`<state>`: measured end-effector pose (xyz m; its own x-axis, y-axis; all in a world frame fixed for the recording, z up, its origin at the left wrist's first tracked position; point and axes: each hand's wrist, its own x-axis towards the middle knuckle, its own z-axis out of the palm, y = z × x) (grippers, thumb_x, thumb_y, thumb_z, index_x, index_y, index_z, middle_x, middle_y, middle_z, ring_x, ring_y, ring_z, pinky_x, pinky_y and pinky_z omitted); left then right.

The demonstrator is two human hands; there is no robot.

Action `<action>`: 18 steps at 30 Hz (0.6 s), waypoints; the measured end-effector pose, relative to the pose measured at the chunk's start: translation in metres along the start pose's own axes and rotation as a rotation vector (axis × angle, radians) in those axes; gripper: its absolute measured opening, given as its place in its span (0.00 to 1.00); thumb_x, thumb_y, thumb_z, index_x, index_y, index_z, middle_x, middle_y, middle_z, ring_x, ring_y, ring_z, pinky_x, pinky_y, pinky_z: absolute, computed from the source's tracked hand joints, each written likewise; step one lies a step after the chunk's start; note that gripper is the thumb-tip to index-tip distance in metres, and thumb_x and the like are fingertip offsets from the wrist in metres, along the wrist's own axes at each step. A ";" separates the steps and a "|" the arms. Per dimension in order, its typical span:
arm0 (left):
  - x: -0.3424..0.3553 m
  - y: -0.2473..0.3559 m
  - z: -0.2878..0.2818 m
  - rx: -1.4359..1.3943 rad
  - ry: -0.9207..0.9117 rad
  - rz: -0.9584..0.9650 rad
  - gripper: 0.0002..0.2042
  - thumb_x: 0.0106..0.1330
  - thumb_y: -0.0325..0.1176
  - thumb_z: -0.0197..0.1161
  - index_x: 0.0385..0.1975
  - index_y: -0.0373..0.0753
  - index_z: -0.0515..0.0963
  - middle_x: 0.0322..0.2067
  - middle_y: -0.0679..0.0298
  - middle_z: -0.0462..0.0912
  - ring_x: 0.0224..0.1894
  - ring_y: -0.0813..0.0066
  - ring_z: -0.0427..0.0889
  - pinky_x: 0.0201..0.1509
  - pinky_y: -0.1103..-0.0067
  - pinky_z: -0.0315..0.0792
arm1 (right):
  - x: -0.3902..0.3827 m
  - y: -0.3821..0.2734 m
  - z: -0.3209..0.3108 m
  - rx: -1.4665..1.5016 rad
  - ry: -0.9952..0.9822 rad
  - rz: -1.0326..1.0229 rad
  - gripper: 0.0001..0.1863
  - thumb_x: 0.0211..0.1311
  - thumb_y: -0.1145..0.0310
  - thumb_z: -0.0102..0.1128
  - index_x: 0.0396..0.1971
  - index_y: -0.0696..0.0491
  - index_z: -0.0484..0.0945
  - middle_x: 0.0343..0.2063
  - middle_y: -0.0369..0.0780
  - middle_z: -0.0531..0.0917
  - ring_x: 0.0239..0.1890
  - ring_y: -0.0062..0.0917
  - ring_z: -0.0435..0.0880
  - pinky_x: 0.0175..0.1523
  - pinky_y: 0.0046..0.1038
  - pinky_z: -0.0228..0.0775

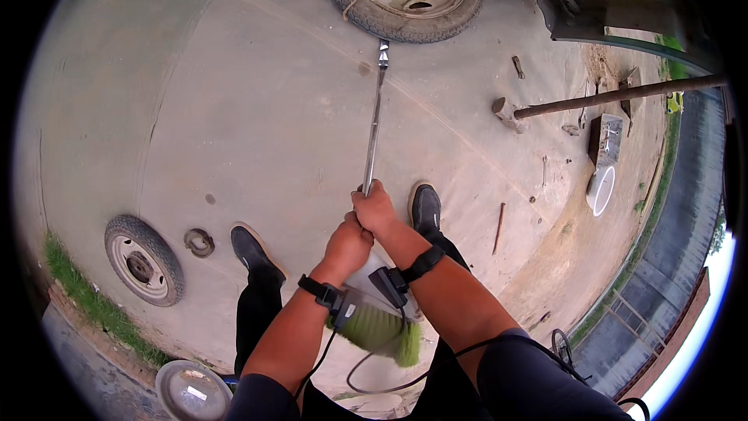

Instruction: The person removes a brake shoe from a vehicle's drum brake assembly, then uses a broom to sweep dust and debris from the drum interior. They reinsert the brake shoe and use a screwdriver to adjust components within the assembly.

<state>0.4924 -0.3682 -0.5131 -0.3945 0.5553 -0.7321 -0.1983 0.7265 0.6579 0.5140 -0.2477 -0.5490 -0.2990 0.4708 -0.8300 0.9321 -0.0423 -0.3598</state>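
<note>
Edges and room: grass strip (89,292), 8 o'clock, bordering the concrete (257,93); broad open floor from 9 to 11 o'clock. Grey wall (662,245), between 3 and 4, its base curving.

Materials and shapes: loose wheel (123,235), between 8 and 9, black treaded rubber, pale dished rim. Ring (190,243), just right of it, round, dark. Bar (375,121), towards 12, long, slim, shiny metal; far end at the mounted wheel's (405,30) lower edge, contact cannot be told. Hammer (608,98), 2, brown shaft, blocky head. Basin (600,191), 3, white, round.

Fingers: left hand (348,242), clenched around the bar's near end, touching the right hand (375,207), which grasps the bar just above.
</note>
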 end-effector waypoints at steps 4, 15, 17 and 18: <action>0.005 -0.007 -0.114 -0.029 -0.129 -0.114 0.12 0.74 0.32 0.53 0.43 0.28 0.75 0.29 0.55 0.83 0.31 0.65 0.81 0.38 0.70 0.75 | -0.047 -0.046 0.003 0.112 -0.435 -0.090 0.45 0.65 0.43 0.64 0.66 0.67 0.62 0.49 0.59 0.84 0.54 0.46 0.85 0.58 0.42 0.76; 0.018 -0.015 -0.102 0.328 -0.076 -0.047 0.16 0.73 0.40 0.54 0.41 0.29 0.74 0.31 0.46 0.85 0.37 0.47 0.86 0.43 0.59 0.77 | -0.162 0.002 -0.004 0.184 -0.529 -0.146 0.37 0.69 0.53 0.64 0.69 0.61 0.64 0.54 0.55 0.82 0.57 0.43 0.81 0.64 0.36 0.69; 0.017 -0.028 -0.055 0.297 0.005 -0.057 0.15 0.74 0.39 0.54 0.41 0.29 0.73 0.31 0.45 0.85 0.37 0.46 0.86 0.43 0.59 0.77 | -0.154 0.047 -0.019 0.180 -0.512 -0.171 0.35 0.69 0.55 0.62 0.68 0.60 0.65 0.53 0.55 0.82 0.58 0.45 0.80 0.65 0.37 0.68; 0.018 -0.037 -0.020 0.288 0.068 -0.050 0.15 0.74 0.39 0.54 0.41 0.29 0.73 0.30 0.46 0.85 0.35 0.48 0.86 0.42 0.60 0.77 | -0.150 0.077 -0.034 0.156 -0.492 -0.178 0.34 0.69 0.55 0.62 0.68 0.59 0.65 0.53 0.56 0.82 0.58 0.47 0.81 0.64 0.38 0.69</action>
<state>0.4751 -0.3933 -0.5468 -0.4517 0.4950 -0.7423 0.0403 0.8425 0.5373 0.6376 -0.2911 -0.4377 -0.5448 0.0167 -0.8384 0.8280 -0.1472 -0.5410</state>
